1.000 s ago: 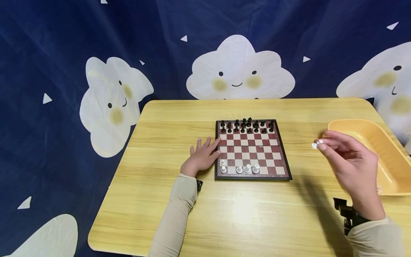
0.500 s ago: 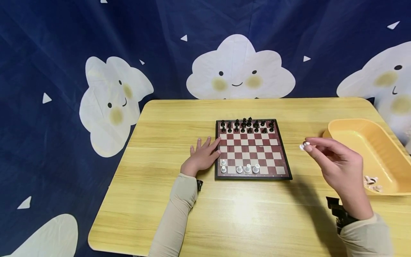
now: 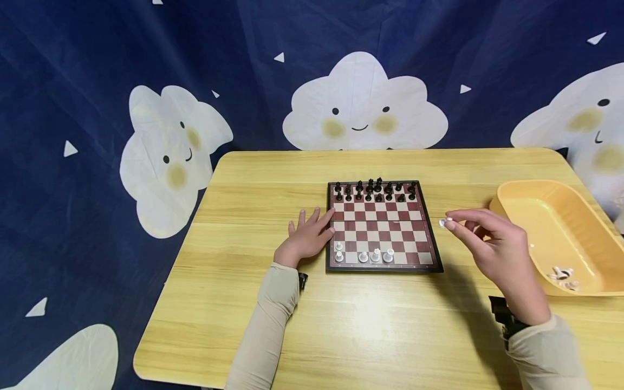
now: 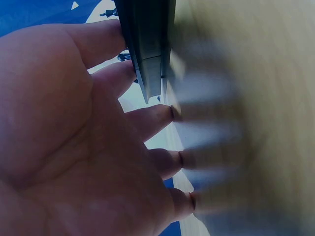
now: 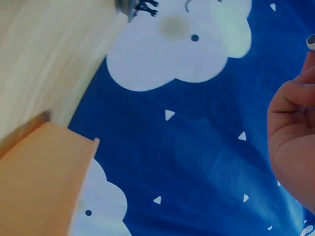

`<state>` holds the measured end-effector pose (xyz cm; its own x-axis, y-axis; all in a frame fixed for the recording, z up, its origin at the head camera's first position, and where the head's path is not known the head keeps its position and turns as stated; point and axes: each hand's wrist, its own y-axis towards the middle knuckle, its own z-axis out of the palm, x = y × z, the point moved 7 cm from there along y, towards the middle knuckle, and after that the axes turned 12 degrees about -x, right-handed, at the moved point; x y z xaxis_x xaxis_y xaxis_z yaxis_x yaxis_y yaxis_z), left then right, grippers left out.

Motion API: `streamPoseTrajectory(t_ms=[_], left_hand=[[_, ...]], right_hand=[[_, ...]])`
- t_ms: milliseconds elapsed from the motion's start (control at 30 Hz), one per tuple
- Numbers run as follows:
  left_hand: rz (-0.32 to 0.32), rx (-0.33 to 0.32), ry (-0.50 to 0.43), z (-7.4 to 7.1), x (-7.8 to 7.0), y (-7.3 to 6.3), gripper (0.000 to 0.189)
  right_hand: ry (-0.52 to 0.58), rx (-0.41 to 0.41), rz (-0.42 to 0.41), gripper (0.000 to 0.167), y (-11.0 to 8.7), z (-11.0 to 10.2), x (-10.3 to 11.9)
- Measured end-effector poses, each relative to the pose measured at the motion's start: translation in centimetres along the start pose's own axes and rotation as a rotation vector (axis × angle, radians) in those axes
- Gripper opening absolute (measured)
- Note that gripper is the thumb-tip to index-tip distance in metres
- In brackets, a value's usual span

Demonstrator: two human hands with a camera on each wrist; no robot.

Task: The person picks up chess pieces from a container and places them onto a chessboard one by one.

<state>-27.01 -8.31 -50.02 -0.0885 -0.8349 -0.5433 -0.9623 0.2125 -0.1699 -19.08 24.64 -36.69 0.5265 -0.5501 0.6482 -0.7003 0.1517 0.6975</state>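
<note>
Over there the right hand [image 3: 499, 249] pinches a white chess piece [image 3: 443, 222] in its fingers, just right of the chessboard [image 3: 380, 226], whose left edge the left hand [image 3: 306, 238] touches with spread fingers that hold nothing.

This looks like an indoor play corner: a blue cloth [image 3: 258, 76] with smiling clouds [image 3: 364, 97] hangs behind the far edge of a wooden table [image 3: 253, 216] bearing a chessboard [image 3: 373, 226].

Head: we see bright light, white glare on the table [image 3: 372, 319], soft shadow beside the right sleeve [image 3: 548, 355] | Wrists: we get dimmer, bluish views, table blurred
</note>
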Motion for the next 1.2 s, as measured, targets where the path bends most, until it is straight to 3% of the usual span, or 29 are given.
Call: streamPoseTrajectory(t_ms=[267,433,767,1200], left_hand=[[0.0,0.006,0.001,0.1,0.0,0.1,0.059],[0.0,0.004,0.005,0.2,0.1,0.2,0.059],[-0.005,0.01,0.011,0.3,0.3,0.4,0.059],[-0.023,0.037,0.028,0.8,0.8,0.7,0.059]], right_hand=[[-0.157,0.097,-0.09,0.027,-0.9,1.5,-1.5],[-0.201,0.162,-0.078,0.024,-1.2,2.2,-2.1],[-0.182,0.316,-0.041,0.016,-1.6,4.6,-1.9],[-0.152,0.468,-0.105,0.012,-0.5,8.6,0.3]])
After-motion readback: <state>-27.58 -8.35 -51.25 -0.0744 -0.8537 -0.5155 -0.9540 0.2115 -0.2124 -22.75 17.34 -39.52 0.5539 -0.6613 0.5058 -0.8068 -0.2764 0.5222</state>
